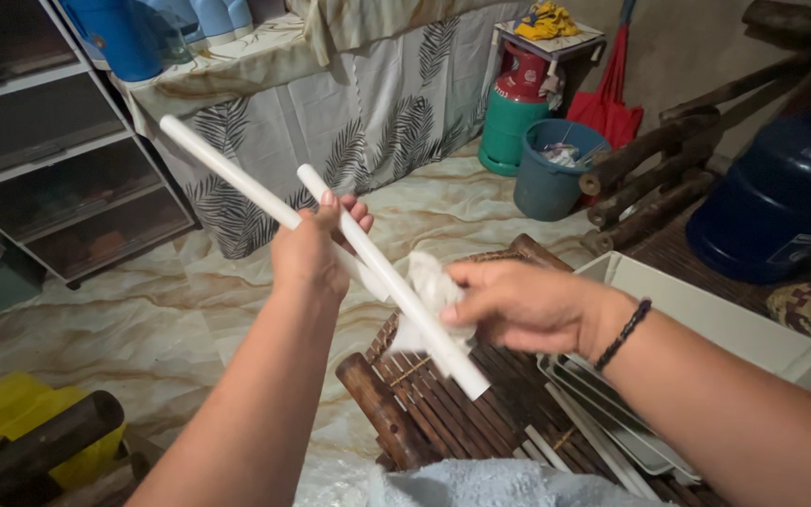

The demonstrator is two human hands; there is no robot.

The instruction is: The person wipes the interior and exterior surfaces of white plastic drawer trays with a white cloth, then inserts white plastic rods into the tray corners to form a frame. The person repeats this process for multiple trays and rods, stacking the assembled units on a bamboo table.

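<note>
My left hand point(316, 252) grips two long white plastic tubes that cross each other. One tube point(237, 178) runs up and to the left. The other tube point(396, 291) slants down to the right, ending over a dark slatted wooden bench point(424, 404). My right hand point(518, 305), with a dark braided band on its wrist, presses a crumpled white cloth point(429, 286) against the lower tube.
White trays point(706, 310) lie on the bench at right. A blue bucket point(556, 169), a green and red gas cylinder point(513, 108) and a large blue water jug point(781, 197) stand behind. Grey shelves point(39, 141) are at left, next to a leaf-print draped table point(359, 103).
</note>
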